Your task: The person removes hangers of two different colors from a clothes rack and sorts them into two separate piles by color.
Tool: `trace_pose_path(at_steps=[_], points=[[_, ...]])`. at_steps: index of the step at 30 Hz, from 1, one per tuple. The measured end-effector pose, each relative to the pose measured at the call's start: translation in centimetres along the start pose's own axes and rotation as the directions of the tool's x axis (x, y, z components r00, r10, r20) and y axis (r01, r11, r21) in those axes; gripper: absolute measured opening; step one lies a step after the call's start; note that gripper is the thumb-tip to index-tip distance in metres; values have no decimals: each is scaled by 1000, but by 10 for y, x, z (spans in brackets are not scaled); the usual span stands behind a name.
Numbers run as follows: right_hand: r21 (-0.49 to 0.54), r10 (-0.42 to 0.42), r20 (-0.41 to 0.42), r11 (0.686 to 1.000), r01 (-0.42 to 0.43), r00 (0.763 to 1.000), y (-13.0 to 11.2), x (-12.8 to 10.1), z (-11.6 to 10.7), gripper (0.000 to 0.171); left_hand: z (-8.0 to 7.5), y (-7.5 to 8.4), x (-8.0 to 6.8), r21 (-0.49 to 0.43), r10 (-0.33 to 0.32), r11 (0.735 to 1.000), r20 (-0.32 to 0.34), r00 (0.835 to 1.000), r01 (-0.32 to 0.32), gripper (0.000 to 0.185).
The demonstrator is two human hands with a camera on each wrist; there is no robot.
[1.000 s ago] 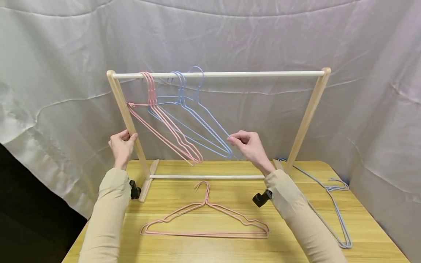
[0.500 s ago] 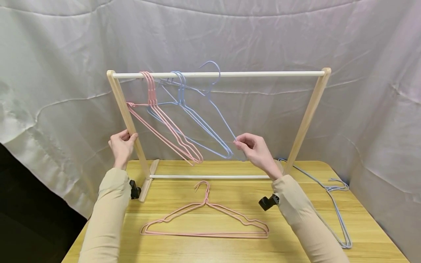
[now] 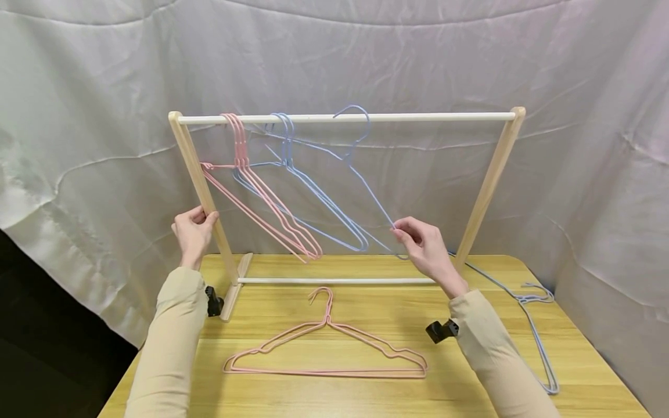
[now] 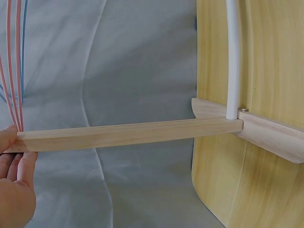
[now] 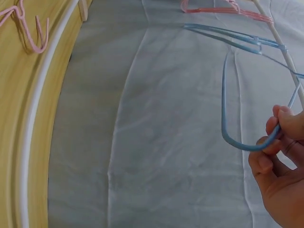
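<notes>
My left hand point(image 3: 193, 233) grips the left wooden post point(image 3: 197, 168) of a small clothes rack, thumb on one side and fingers on the other. With thumb and fingertips, my right hand point(image 3: 425, 247) pinches the lower right shoulder of a blue wire hanger point(image 3: 372, 194). That hanger is tilted, its far end reaching back and left, and its hook overlaps the white top rail point(image 3: 444, 117) in the head view. The right wrist view shows the hand around the hanger's bent corner point(image 5: 247, 147). Left of it, blue hangers point(image 3: 288, 152) and several pink hangers point(image 3: 241, 155) hang on the rail.
Pink hangers point(image 3: 328, 318) lie flat on the wooden table point(image 3: 292, 400) before the rack. Blue hangers point(image 3: 538, 334) lie at the table's right side. A white lower bar point(image 3: 334, 281) joins the posts, with a grey curtain point(image 3: 397, 58) behind.
My right hand has moved right with the blue hanger, sliding it away from the other blue ones. Its hook rose above the rail, then came lower. My left hand has stayed on the post.
</notes>
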State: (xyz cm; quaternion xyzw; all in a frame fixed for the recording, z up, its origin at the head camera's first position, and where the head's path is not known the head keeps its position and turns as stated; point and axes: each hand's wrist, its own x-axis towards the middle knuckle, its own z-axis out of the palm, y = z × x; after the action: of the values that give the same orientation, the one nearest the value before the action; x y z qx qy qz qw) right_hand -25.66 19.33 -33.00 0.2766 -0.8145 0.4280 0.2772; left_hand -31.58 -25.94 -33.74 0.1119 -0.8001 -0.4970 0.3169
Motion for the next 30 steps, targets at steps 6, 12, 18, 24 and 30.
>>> trace_pose_path(at_steps=[6,12,18,24,30], points=[[-19,-14,-104,1000,12,994,7,-12,-4,6,-1,1,-1,7,-17,1000,0,1000,17,34],[-10,4,-217,1000,-7,976,15,-26,-10,7,-1,0,-1,1,-4,1000,0,1000,4,32],[31,46,-281,999,-38,959,32,-45,-20,10,-1,1,-1,-3,-6,1000,4,1000,6,33],[131,141,-339,986,-102,930,39,-64,-31,7,-1,0,-1,-6,2,1000,-3,1000,-2,32],[190,260,-388,961,-199,884,62,-89,-47,5,-1,1,-1,0,6,1000,0,1000,-6,31]])
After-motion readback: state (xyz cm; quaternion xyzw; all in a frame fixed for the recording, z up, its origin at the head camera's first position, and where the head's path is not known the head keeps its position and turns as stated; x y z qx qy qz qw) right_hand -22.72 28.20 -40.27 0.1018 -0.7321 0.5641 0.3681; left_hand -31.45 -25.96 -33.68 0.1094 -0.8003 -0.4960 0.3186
